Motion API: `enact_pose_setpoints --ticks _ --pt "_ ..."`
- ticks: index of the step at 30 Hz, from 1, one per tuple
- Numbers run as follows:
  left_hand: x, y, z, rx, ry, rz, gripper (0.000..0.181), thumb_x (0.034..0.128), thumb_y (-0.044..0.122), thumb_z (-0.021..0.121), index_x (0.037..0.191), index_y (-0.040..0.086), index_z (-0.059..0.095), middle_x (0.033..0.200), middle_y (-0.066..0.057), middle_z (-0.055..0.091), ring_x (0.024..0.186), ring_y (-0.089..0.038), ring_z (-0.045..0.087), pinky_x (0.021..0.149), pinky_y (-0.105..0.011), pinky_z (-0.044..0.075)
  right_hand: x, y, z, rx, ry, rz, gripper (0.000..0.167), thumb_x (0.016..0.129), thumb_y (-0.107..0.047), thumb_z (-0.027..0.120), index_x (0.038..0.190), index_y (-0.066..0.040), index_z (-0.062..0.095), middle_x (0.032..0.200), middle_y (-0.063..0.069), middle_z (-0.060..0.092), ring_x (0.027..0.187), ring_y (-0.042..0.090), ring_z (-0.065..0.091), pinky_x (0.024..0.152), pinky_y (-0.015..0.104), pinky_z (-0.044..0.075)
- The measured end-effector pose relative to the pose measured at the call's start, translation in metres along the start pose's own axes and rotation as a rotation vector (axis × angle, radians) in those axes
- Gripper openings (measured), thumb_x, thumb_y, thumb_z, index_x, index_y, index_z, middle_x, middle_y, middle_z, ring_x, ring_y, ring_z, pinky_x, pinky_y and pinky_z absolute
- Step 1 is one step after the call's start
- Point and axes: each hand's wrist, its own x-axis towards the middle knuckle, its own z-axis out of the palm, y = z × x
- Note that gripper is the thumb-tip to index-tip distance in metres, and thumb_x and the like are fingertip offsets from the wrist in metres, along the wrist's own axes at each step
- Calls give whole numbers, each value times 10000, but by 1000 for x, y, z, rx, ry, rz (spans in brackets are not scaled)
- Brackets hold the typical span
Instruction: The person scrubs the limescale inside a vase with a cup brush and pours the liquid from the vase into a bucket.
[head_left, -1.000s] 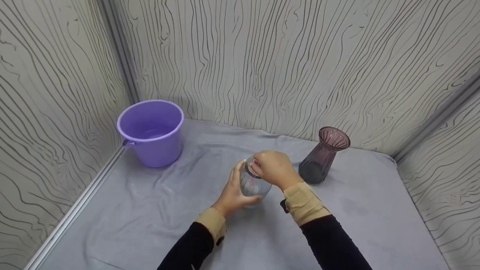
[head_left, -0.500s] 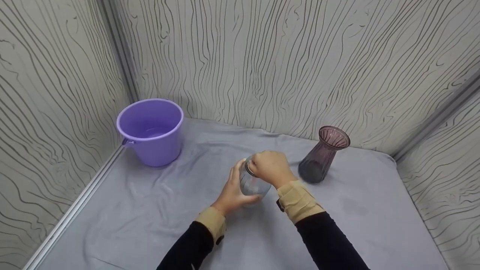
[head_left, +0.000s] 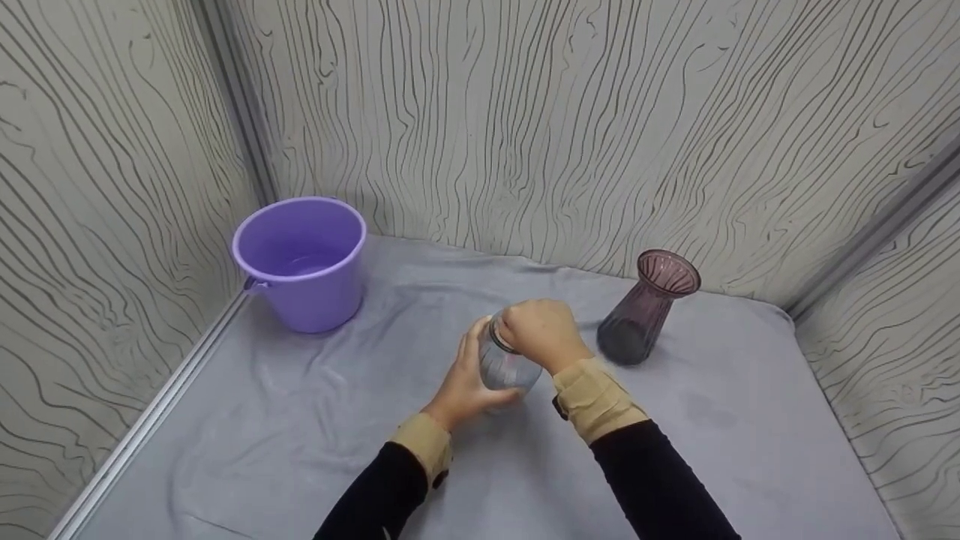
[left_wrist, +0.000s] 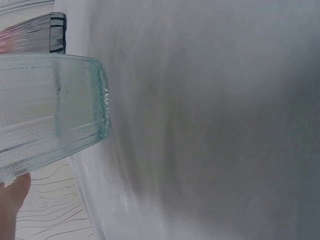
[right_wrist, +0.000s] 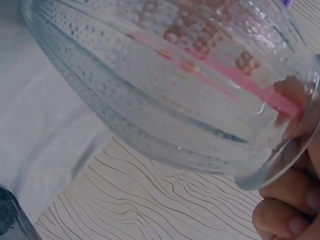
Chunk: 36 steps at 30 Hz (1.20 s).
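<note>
Work looks midway: pink strip inside the clear vase; how much remains, unclear. Purple vase untouched, right of both grips. Left hand wraps the tilted clear vase, thumb nearest. Right hand curled at its mouth, apparently pinching the strip's end.

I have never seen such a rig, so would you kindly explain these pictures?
There is no machine here, only a person's two bare hands. The wide picture comes from a camera worn on the head, looking forward and down; the two close ones come from a camera on each wrist. On the grey cloth stand a purple bucket, toward the left, and a purple-tinted vase, toward the right. Nearer the person, the left hand holds a clear glass vase, and the right hand is at its mouth. Through the glass shows a pink strip, which the right hand seems to hold.
</note>
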Motion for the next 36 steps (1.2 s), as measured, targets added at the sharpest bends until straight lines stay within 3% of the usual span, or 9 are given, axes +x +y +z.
enact_pose_setpoints --ticks 5,8,13,19,24,31,36 --pt "-1 2 -2 -15 -25 -28 1116 772 279 902 1590 118 160 1551 -131 294 1427 -260 355 1143 -512 331 3 -1 -4 60 -84 -7 434 940 -183 638 555 -169 438 521 -35 419 469 164 397 466 421 463" --pt "-1 3 -2 -19 -36 -50 1113 782 287 892 1597 144 147 1554 -128 287 1427 -264 357 1136 -522 336 3 0 -7 125 -134 38 459 961 -193 643 552 -181 435 524 -62 398 479 129 374 477 370 422" --pt "-1 2 -3 4 -15 -40 1120 757 243 908 1586 133 163 1551 -149 291 1423 -269 363 1142 -512 335 1 2 -10 241 -102 105 401 923 -232 739 593 -141 531 555 -67 455 513 106 389 499 327 390" --pt "0 0 -1 10 -9 -20 1122 748 234 913 1579 104 171 1553 -170 285 1419 -281 366 1142 -509 338 -1 3 -7 396 -54 37 143 860 -62 759 736 -72 688 704 11 633 639 135 549 615 343 504" --pt "0 -1 0 -3 -8 4 1116 754 232 907 1578 83 170 1566 -178 269 1424 -294 348 1140 -513 337 -1 4 -3 510 -77 9 111 831 37 729 763 -45 699 730 26 653 655 117 546 621 303 493" --pt "0 0 -1 7 -6 -7 1122 748 258 914 1575 85 177 1565 -160 278 1431 -277 335 1154 -506 321 0 5 -4 613 -86 134 82 820 6 741 759 -46 726 692 -31 604 631 78 478 595 246 427" --pt "-1 3 -1 19 -19 -50 1130 755 283 910 1584 105 162 1568 -161 276 1434 -285 344 1152 -512 324 0 5 -4 582 -111 196 106 878 -81 766 779 -54 740 642 -63 560 592 65 464 557 240 412"
